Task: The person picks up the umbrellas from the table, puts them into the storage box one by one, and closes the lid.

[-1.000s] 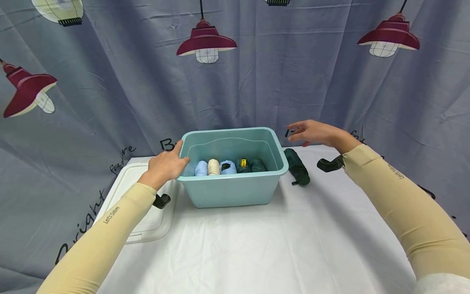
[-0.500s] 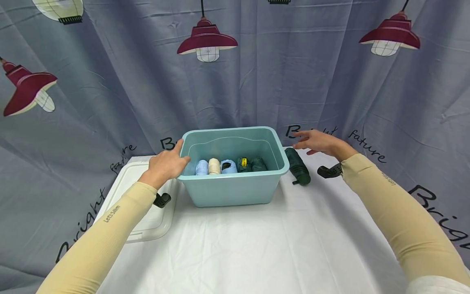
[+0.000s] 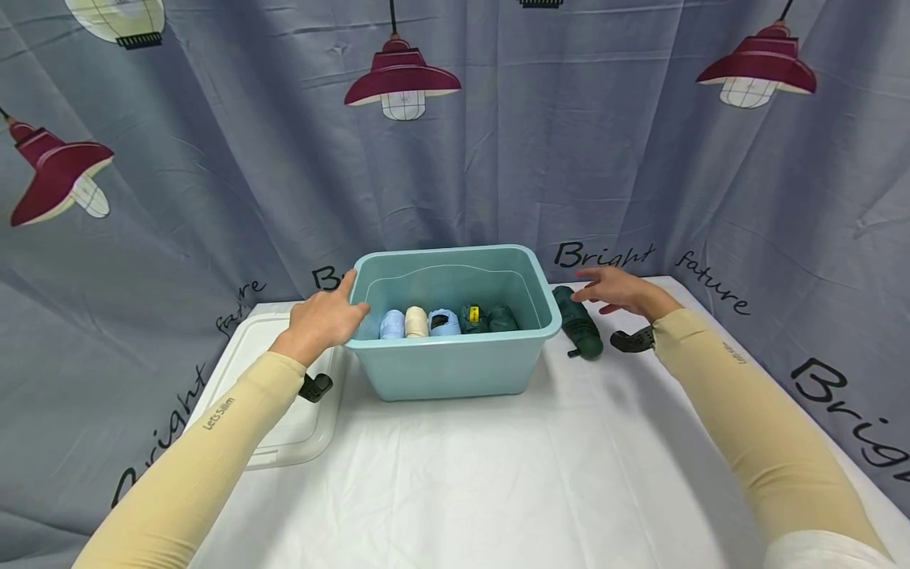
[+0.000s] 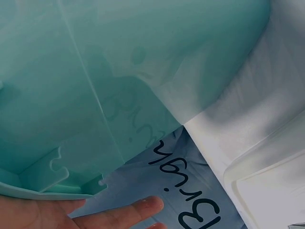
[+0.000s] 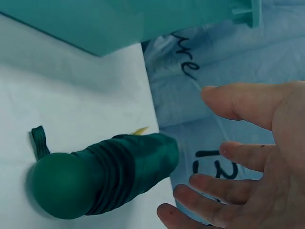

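A folded dark green umbrella (image 3: 579, 325) lies on the white table, right of a light teal storage bin (image 3: 444, 367). Its rounded handle end and strap show in the right wrist view. My right hand (image 3: 617, 291) is over the umbrella's far end, fingers apart and holding nothing. With my left hand (image 3: 321, 322) I hold the bin's rim at the left; the thumb lies over the rim. Standing in a row along the bin's near wall are several rolled bundles: light blue (image 3: 392, 325), cream (image 3: 415, 322), another light blue (image 3: 444, 322), and dark green ones (image 3: 502, 319).
A white lid (image 3: 298, 431) lies flat left of the bin, partly under my left forearm. White cloth (image 3: 455, 482) covers the table in front. A blue-grey curtain (image 3: 498, 190) with printed lamps and lettering hangs right behind the table.
My right hand has come down and a little toward me, closer to the green umbrella. The left hand keeps its place on the bin's rim.
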Demonstrator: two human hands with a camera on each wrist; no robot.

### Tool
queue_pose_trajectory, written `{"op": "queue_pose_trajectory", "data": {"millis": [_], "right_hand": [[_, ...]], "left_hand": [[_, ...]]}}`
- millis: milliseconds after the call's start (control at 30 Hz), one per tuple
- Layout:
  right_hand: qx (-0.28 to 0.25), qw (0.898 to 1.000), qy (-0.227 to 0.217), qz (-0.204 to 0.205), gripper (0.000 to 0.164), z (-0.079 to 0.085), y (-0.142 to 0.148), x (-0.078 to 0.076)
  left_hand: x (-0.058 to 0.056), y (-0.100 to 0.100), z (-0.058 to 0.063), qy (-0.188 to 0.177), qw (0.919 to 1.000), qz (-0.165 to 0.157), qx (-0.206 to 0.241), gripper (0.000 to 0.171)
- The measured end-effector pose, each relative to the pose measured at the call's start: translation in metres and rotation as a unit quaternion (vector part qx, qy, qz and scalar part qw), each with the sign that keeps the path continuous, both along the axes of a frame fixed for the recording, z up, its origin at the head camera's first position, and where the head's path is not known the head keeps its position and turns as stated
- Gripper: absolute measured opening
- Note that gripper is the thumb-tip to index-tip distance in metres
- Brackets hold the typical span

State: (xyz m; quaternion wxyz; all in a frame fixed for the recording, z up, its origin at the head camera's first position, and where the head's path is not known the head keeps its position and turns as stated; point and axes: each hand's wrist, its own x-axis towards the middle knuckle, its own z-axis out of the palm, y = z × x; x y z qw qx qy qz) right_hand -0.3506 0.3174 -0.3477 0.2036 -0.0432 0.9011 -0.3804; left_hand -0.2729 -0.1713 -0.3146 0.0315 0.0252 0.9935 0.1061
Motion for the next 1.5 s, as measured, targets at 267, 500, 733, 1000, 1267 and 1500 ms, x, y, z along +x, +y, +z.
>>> {"op": "queue_pose_trajectory", "data": {"millis": [267,500,733,1000,1267,1500], "right_hand": [[0.007,0.999,-0.039,-0.017,0.085,-0.015,0.006,-0.007],[-0.014,0.997,-0.072,-0.017,0.089,-0.027,0.009,-0.009],[-0.013,0.996,-0.084,-0.022,0.096,-0.033,0.004,-0.009],[-0.001,0.995,-0.092,-0.033,0.102,-0.043,0.002,-0.014],[0.005,0.997,-0.075,-0.03,0.102,-0.047,0.003,-0.016],[0.014,0.998,-0.057,-0.033,0.101,-0.049,0.002,-0.016]], "left_hand": [[-0.001,0.0,-0.001,0.004,1.0,0.0,-0.005,0.077],[-0.001,0.0,-0.001,0.003,1.0,0.001,-0.003,0.077],[-0.002,0.0,0.0,0.002,1.0,0.004,-0.002,0.077],[-0.001,-0.001,0.001,-0.005,1.0,0.003,0.0,0.077],[-0.001,-0.001,0.0,-0.001,1.0,0.002,0.004,0.077],[-0.001,-0.001,-0.001,0.002,1.0,0.003,0.001,0.077]]}}
